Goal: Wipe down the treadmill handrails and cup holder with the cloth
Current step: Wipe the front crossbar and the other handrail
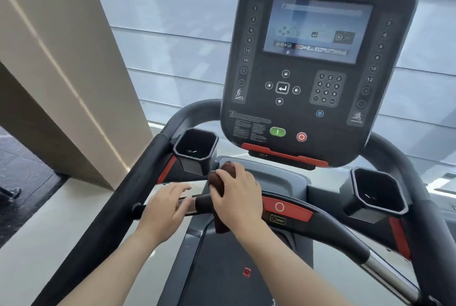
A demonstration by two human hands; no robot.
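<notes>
One wide-angle view looks from the person's head, forward and down, facing the treadmill's console [318, 63] from the belt [222, 268] side. It sits close: the console fills the upper right, the front handrail [333, 224] crosses just below, and the belt runs off the bottom edge.

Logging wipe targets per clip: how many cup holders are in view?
2. One cup holder sits left of the console, near the cloth; the other sits to its right. None seems hidden.
</notes>
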